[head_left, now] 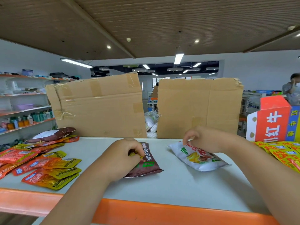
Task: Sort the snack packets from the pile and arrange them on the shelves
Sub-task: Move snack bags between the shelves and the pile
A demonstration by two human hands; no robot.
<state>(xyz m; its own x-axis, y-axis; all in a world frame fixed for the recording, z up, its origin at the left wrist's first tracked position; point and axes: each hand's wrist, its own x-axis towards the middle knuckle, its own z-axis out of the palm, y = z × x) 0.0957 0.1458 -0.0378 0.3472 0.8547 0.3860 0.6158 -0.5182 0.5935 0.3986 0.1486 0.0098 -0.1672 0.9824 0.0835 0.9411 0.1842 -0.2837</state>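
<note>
Early, I judge: my left hand grips brown packet, right hand pinches white packet, nine-o'clock pile waits unsorted.

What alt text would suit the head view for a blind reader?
On a white shelf, the left hand holds a brown snack packet and the right hand pinches a white snack packet. Red and yellow packets lie at left; cardboard sheets stand behind.

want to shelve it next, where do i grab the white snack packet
Probably pinch the flat sealed edge at the far-left end of the white snack packet, coming from above with the right hand, whose fingers sit there. It lies flat and its middle is puffy.
</note>
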